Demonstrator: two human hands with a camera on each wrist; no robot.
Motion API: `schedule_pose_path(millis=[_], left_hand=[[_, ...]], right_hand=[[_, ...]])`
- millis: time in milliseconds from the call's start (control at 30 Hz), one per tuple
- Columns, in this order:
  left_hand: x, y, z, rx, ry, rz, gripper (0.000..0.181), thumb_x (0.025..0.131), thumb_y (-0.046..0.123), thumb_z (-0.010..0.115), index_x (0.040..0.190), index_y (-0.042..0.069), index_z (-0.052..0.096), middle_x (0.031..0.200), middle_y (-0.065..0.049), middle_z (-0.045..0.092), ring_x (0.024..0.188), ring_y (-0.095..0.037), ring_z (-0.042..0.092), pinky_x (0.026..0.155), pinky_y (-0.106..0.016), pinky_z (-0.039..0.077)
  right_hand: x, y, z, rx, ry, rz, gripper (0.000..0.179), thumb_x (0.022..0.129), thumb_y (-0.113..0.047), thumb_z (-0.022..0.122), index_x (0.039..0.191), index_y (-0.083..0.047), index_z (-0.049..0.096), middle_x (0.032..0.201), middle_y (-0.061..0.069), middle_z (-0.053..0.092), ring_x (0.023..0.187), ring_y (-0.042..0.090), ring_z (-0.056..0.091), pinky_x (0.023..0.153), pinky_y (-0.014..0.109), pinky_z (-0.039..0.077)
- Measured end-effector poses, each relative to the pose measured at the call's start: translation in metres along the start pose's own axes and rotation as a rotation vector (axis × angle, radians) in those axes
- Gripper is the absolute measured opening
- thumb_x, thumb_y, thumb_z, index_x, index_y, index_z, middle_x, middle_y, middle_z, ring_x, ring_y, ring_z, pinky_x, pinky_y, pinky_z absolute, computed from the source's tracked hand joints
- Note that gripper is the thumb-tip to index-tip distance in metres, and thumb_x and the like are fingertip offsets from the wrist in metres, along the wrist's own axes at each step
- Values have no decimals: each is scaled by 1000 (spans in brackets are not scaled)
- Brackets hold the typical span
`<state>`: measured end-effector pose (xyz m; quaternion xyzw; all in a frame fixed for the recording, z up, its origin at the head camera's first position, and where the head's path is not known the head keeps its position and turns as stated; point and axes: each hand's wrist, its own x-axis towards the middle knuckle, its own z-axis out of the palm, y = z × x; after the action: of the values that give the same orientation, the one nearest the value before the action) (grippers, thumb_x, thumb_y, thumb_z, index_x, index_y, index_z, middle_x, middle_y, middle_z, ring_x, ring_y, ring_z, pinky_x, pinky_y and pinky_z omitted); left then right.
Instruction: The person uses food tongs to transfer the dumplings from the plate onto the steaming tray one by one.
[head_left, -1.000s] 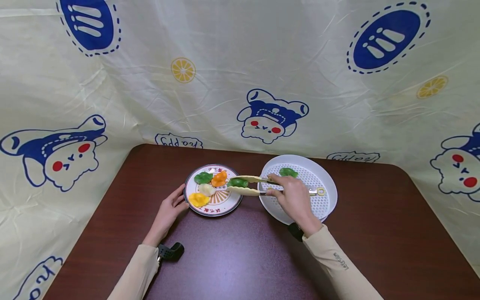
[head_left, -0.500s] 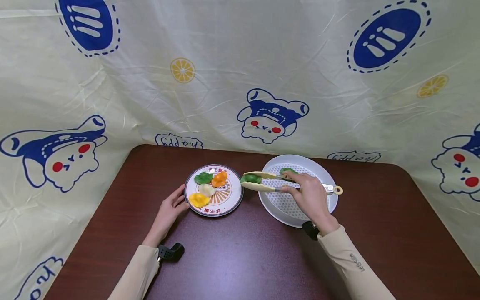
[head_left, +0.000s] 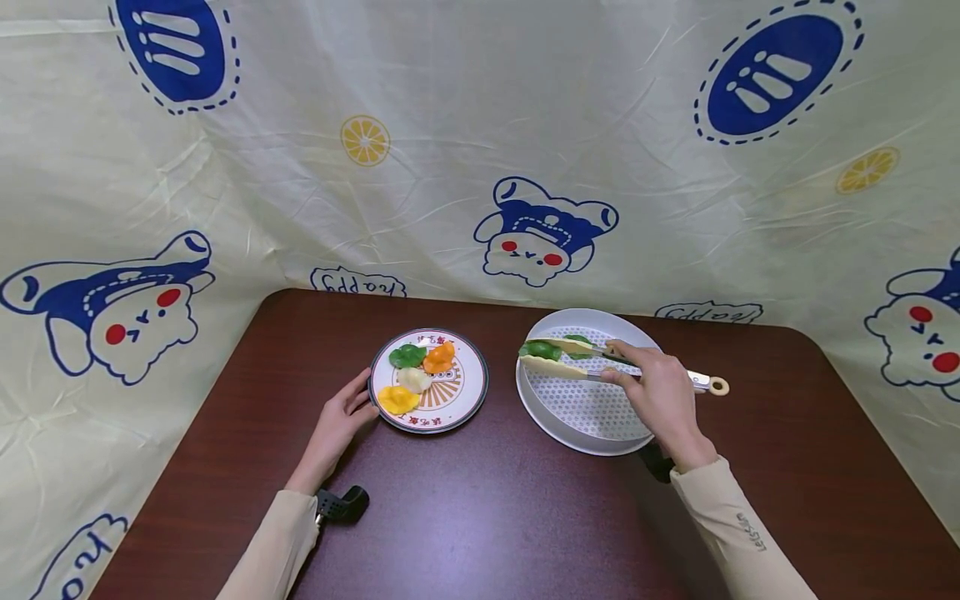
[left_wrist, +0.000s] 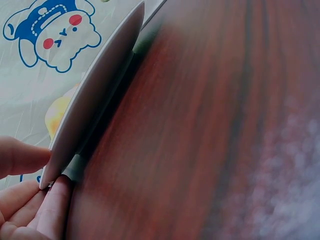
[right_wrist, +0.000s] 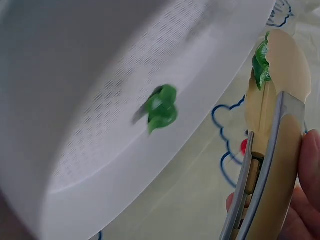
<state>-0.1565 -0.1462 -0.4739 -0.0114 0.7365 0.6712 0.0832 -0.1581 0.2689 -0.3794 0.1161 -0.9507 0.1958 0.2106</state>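
My left hand (head_left: pixel 333 429) pinches the left rim of a round white printed plate (head_left: pixel 465 392), thumb above and fingers below in the left wrist view. On the plate lie a green piece (head_left: pixel 407 356), an orange one, a cream one and a yellow one. My right hand (head_left: pixel 666 400) grips cream-and-metal tongs (head_left: pixel 558 368) over a white perforated strainer basket (head_left: pixel 592 412). Between the tong tips is a glossy green lobed piece (head_left: pixel 542 350), partly hidden behind one tip in the right wrist view. Another green piece (right_wrist: pixel 162 109) lies inside the strainer.
The plate and strainer stand apart on a dark brown wooden table (head_left: pixel 480 517), near its far edge. Behind hangs a pale printed cloth (head_left: pixel 435 225). A black wrist-worn camera (head_left: pixel 342 505) sits beside the left sleeve.
My right hand has moved right, carrying the tongs and the green piece from over the plate's right edge to over the strainer. My left hand stays at the plate.
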Motion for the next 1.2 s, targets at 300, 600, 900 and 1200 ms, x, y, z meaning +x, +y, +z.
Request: schedule_pose_path(millis=[300, 600, 900, 1200], left_hand=[[-4, -1, 1, 4, 10, 91, 66, 91, 6, 58, 148, -2, 28, 151, -22, 29, 131, -36, 37, 97, -27, 42], [-1, 0, 0, -42, 2, 31, 66, 91, -3, 55, 150, 0, 25, 153, -16, 26, 135, -32, 32, 89, -12, 37], [-1, 1, 0, -48, -2, 31, 65, 91, -5, 54, 149, -1, 25, 153, -17, 27, 134, -32, 34, 86, -10, 39], [-2, 2, 0, -36, -2, 30, 65, 92, -2, 54, 150, 0, 26, 153, -16, 27, 134, -31, 34, 87, -10, 37]], right_hand=[[-5, 24, -7, -35, 47, 10, 47, 72, -15, 80, 115, 1, 67, 99, 26, 67, 86, 44, 61, 66, 55, 43], [-10, 44, -12, -67, 42, 66, 49, 73, -14, 81, 117, 2, 66, 99, 27, 66, 73, 38, 57, 56, 45, 38], [-13, 65, -16, -99, 30, 125, 46, 74, -13, 80, 115, 2, 66, 96, 26, 66, 62, 28, 45, 54, 37, 30], [-17, 79, -22, -147, 29, 147, 44, 74, -11, 79, 114, 3, 65, 91, 28, 65, 69, 40, 53, 59, 50, 36]])
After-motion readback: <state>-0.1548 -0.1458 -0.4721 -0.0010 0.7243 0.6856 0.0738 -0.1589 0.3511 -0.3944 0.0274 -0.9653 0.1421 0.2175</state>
